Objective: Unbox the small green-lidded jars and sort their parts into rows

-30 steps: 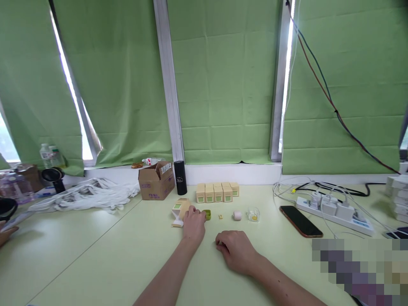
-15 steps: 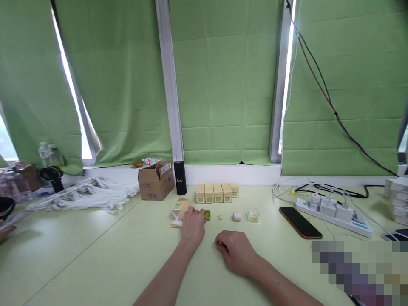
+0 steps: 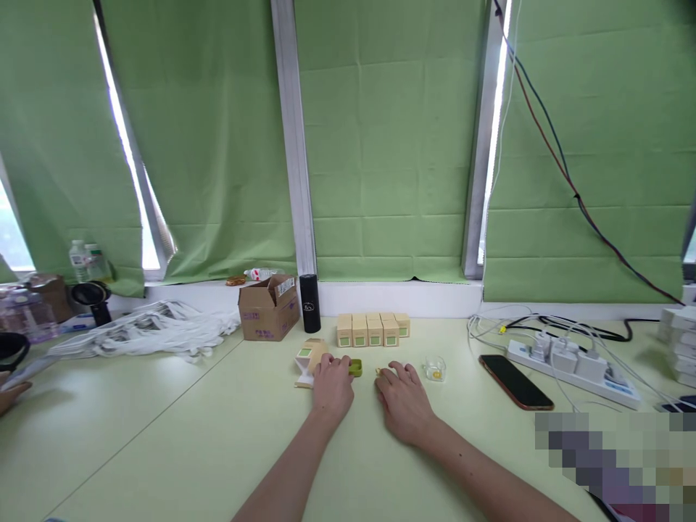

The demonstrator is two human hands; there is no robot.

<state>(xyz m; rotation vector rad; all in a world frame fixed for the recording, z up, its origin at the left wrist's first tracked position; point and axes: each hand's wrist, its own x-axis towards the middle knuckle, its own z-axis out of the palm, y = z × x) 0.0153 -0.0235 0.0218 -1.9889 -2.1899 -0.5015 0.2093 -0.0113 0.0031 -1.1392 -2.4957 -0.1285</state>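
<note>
My left hand (image 3: 333, 383) rests on the table with its fingers closed on a small olive-green case (image 3: 355, 367), which pokes out at the right of the fingertips. Just left of that hand lies an opened kraft paper box (image 3: 311, 354) with a white flap. My right hand (image 3: 403, 399) lies low over the table, fingers apart, its leftmost fingertips touching or nearly touching a tiny yellowish piece (image 3: 378, 370). Right of it stands a small clear container (image 3: 435, 368) with something yellow inside. No pale pink roll shows; my right hand covers its former spot.
Several small kraft boxes (image 3: 375, 330) stand in rows behind my hands. A brown carton (image 3: 268, 310) and a black cylinder (image 3: 309, 303) are at back left, beside white straps (image 3: 157, 330). On the right are a phone (image 3: 515, 381) and a power strip (image 3: 570, 373). Another person's hand (image 3: 14, 395) is far left.
My right hand has moved forward from a loosely curled pose to the tiny yellowish piece, its fingers now spread and covering where the pink roll stood. My left hand stays at the green case.
</note>
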